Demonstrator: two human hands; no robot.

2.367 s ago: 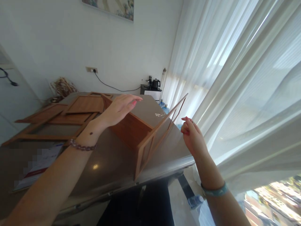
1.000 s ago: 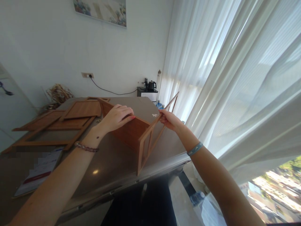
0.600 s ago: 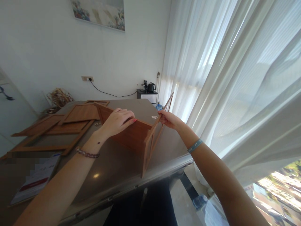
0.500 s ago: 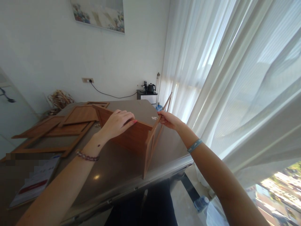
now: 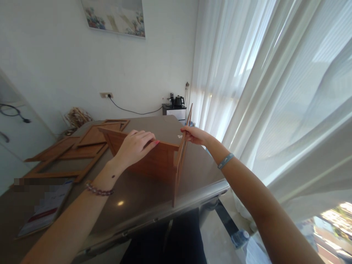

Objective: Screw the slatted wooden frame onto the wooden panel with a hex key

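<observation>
A reddish-brown wooden panel [image 5: 148, 161] stands on its long edge on the table. Over its top edge my left hand [image 5: 139, 144] is closed, thumb on the near face and fingers behind. At the panel's right end a narrow wooden frame [image 5: 179, 167] stands upright, seen nearly edge-on. My right hand [image 5: 194, 135] pinches that frame near its upper part. Frame and panel meet at about a right angle; whether they are joined, I cannot tell.
More wooden panels and frames [image 5: 93, 135] lie overlapping on the left of the table [image 5: 132, 216]. A printed sheet [image 5: 46, 214] lies at the near left. Behind the table, a small cabinet [image 5: 173, 112] carries a black kettle [image 5: 179, 101]. White curtains [image 5: 228, 73] hang on the right.
The wooden frame in my right hand has swung to a more edge-on angle, its top moving left. The panel's left end has shifted slightly left. Both hands keep their hold.
</observation>
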